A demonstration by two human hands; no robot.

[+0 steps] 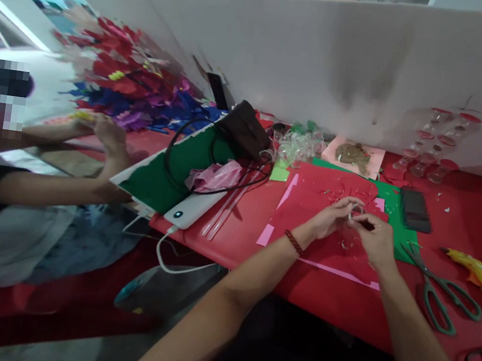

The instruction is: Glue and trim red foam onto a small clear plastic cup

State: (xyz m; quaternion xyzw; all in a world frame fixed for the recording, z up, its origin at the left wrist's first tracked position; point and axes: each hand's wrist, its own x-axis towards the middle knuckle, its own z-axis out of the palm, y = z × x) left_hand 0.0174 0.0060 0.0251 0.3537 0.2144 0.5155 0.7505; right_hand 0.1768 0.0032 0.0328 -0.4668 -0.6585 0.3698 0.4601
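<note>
Red table, one, stood against a pale wall. Red sheet, one, lay upon it beneath the hands, strewn with scraps. Scissors, green-handled, lay at four o'clock from the hands; yellow glue gun, just beyond. Right hand: thumb and fingertips pinched together on a small pale curved piece. Left hand: fingers partly curled, tips closed on the same piece at twelve o'clock of its palm. Piece: held between both hands, above the sheet.

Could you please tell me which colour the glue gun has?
The glue gun is mostly yellow; it shows best in the head view.
</note>
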